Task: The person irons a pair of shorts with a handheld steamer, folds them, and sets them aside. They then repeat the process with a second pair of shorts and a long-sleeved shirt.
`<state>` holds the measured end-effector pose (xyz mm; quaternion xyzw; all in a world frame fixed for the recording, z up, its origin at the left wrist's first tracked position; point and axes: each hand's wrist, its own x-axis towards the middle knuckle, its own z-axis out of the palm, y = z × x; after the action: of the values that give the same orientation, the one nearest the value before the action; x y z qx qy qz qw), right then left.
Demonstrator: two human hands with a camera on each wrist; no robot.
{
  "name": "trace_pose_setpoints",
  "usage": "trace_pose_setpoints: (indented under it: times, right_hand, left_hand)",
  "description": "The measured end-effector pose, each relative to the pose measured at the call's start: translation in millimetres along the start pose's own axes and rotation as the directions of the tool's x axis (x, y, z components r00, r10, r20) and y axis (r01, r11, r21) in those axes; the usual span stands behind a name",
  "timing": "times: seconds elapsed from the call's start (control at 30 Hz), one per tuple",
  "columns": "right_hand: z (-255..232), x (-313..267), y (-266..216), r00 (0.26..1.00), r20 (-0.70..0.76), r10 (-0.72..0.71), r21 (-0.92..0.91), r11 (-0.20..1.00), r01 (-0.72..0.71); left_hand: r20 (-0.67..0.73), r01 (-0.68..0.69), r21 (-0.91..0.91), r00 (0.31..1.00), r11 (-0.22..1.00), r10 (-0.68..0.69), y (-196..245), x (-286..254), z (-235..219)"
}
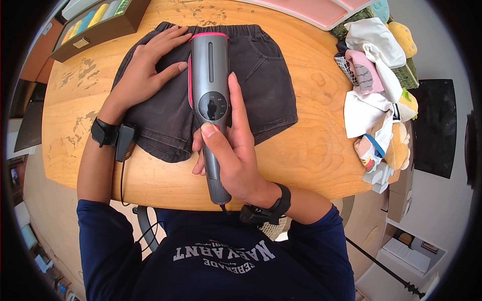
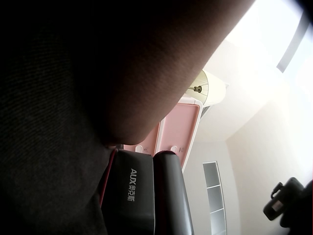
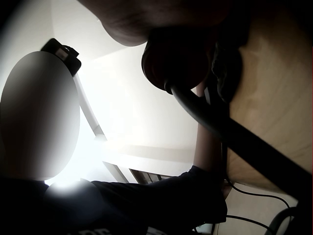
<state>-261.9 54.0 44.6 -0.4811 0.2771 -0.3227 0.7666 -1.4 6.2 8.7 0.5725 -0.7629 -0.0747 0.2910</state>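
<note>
Dark grey shorts (image 1: pixel 266 95) lie spread on the wooden table, waistband at the far side. A grey handheld steamer (image 1: pixel 211 65) with pink trim is over their middle. The right hand (image 1: pixel 233 150) grips its handle, thumb near the button below the round display. On the left part of the shorts rests the left hand (image 1: pixel 155 62), fingers extended beside the steamer head. The left wrist view shows the steamer's dark body (image 2: pixel 129 191) beside the left hand (image 2: pixel 142 98). In the right wrist view the handle end (image 3: pixel 171 63) and its cord (image 3: pixel 215 117) show under the right hand (image 3: pixel 142 19).
A brown box (image 1: pixel 100 30) of rolled cloths stands at the back left, a pink tray (image 1: pixel 316 12) at the back right. Heaped clothes (image 1: pixel 371 65) and a basket (image 1: pixel 406 75) line the right edge. The steamer's cord drops over the front edge beside the person's body.
</note>
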Motion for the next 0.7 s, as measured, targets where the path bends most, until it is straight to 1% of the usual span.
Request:
trace_pose_setpoints:
  times: [0.1, 0.33, 0.4, 0.57, 0.67, 0.7]
  right_hand:
    - [0.0, -0.3, -0.2, 1.0, -0.001, 0.003, 0.001, 1.0, -0.003]
    - [0.7, -1.0, 0.2, 1.0, -0.015, 0.0, 0.0, 1.0, 0.0]
    - [0.9, -1.6, 0.7, 1.0, -0.018, 0.0, 0.005, 1.0, 0.0]
    - [1.0, -1.7, 0.9, 1.0, -0.022, -0.006, 0.007, 1.0, 0.006]
    - [-0.6, -2.0, 4.2, 1.0, -0.006, -0.017, 0.006, 1.0, 0.017]
    - [-1.0, -1.8, 7.2, 0.999, -0.009, -0.041, 0.009, 0.999, 0.041]
  left_hand:
    - [0.038, 0.032, -0.019, 0.999, 0.999, -0.031, 6.5, 0.9, -4.0]
    - [0.032, 0.022, -0.03, 0.999, 0.999, -0.021, 0.5, 0.5, -1.0]
    - [0.011, 0.013, -0.005, 1.0, 1.0, -0.013, -1.4, -0.2, 0.8]
    - [0.016, 0.022, 0.009, 1.0, 1.0, -0.022, -0.5, 0.4, 0.4]
    - [0.016, 0.013, 0.01, 1.0, 1.0, -0.013, -1.5, 0.9, 0.5]
    - [0.017, 0.012, 0.013, 1.0, 1.0, -0.012, -1.2, 1.2, 0.6]
